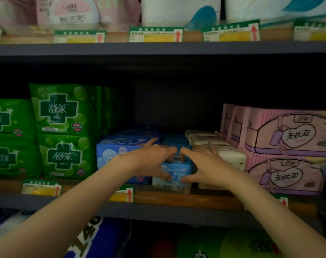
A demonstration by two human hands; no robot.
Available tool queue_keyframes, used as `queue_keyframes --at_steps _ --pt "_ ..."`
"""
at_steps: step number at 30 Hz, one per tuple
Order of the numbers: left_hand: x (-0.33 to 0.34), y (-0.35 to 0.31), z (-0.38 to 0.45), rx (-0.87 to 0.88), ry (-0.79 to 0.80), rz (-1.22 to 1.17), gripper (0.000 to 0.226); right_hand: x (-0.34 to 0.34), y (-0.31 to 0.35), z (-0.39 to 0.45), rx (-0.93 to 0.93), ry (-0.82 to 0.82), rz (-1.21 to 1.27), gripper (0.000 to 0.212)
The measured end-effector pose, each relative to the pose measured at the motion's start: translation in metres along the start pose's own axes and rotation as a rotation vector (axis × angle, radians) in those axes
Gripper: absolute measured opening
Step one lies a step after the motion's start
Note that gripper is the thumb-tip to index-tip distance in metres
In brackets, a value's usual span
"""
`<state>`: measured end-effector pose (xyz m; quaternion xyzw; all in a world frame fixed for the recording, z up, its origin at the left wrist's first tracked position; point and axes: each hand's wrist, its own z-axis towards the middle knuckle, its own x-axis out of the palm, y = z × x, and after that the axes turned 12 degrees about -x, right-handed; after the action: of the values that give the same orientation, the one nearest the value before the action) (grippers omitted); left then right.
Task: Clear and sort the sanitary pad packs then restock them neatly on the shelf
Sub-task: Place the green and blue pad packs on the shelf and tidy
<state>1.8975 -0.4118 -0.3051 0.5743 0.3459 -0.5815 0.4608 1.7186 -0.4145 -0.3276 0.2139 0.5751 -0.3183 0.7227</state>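
A small blue sanitary pad pack [175, 173] stands at the front of the middle shelf [177, 199]. My left hand [151, 159] grips its left side, fingers over its top and thumb low on its front. My right hand [205, 164] grips its right side the same way. More blue packs [121, 146] lie to the left and behind it. Cream packs [231, 155] lie just right of my right hand.
Green packs [65, 131] are stacked two high at the left. Pink packs [288, 149] are stacked at the right. The upper shelf [158, 48] carries price tags and tissue rolls. A dark gap lies behind the blue packs. Other goods fill the shelf below.
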Motion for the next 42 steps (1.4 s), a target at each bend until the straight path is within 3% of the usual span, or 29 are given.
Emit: queue_keyframes --at_steps 5,10,16,22,28,33,39,42 --pt "0.008 -0.004 0.003 -0.045 -0.093 0.086 0.031 -0.002 0.002 0.001 0.018 -0.039 -0.097 0.030" --pt "0.020 -0.006 -0.001 -0.079 -0.207 0.155 0.045 -0.028 -0.020 -0.032 0.146 -0.109 -0.180 0.068" --pt "0.036 -0.033 0.003 -0.082 -0.324 0.088 0.060 -0.008 -0.037 -0.061 0.184 -0.113 -0.119 0.077" --pt "0.044 -0.038 0.010 -0.152 -0.370 0.011 0.064 0.001 -0.047 -0.056 0.158 -0.246 0.003 0.067" --pt "0.040 -0.036 0.013 -0.167 -0.280 -0.048 0.066 0.019 -0.041 -0.048 0.105 -0.302 -0.064 0.065" --pt "0.018 -0.038 0.021 -0.145 -0.128 -0.285 0.080 0.016 -0.050 -0.043 0.071 -0.267 -0.067 0.066" --pt "0.010 -0.057 0.040 -0.082 -0.075 -0.218 0.090 -0.003 -0.055 -0.044 0.019 -0.224 -0.060 0.065" --pt "0.021 -0.058 0.038 -0.120 -0.092 -0.239 0.091 -0.023 -0.061 -0.072 -0.013 -0.319 -0.046 0.062"
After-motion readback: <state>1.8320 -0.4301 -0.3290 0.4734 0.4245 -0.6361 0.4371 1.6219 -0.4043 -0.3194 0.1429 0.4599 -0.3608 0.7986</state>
